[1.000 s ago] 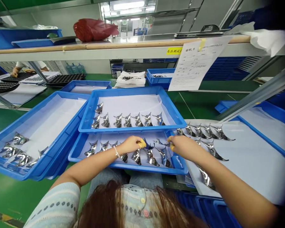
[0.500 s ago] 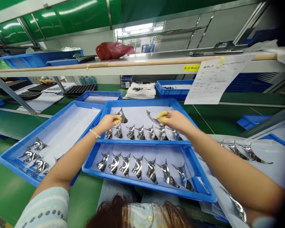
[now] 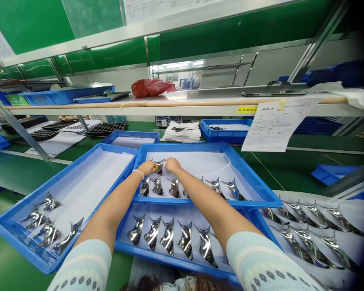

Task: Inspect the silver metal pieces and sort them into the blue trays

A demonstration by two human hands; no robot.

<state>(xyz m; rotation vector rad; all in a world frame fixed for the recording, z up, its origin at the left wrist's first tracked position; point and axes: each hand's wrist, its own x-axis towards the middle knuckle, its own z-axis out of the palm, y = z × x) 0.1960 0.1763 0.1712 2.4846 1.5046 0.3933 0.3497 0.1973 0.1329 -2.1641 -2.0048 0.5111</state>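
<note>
My left hand (image 3: 148, 167) pinches a shiny curved metal part (image 3: 159, 167) with pointed tips, low over the left side of the upper blue tray (image 3: 194, 147). My right hand (image 3: 172, 165) is beside it, fingers closed at the part's right tip. Its fingertips are partly hidden. Yellow finger covers show on the left fingers. Similar metal parts (image 3: 173, 188) stand in a row along that tray's front, some behind my right forearm. The lower blue tray (image 3: 157, 258) holds another row of such parts (image 3: 185, 239).
At left, a long blue tray (image 3: 48, 190) holds several metal parts (image 3: 48, 232). More lie on white sheets at right (image 3: 309, 242). A shelf edge (image 3: 182, 106) crosses behind, carrying a red bag (image 3: 153, 87) and a hanging paper (image 3: 267, 125). A small blue tray (image 3: 226, 135) sits behind.
My right hand has moved left, bringing its curved metal piece to the part in my left hand; that piece can no longer be told apart. The view has tilted upward.
</note>
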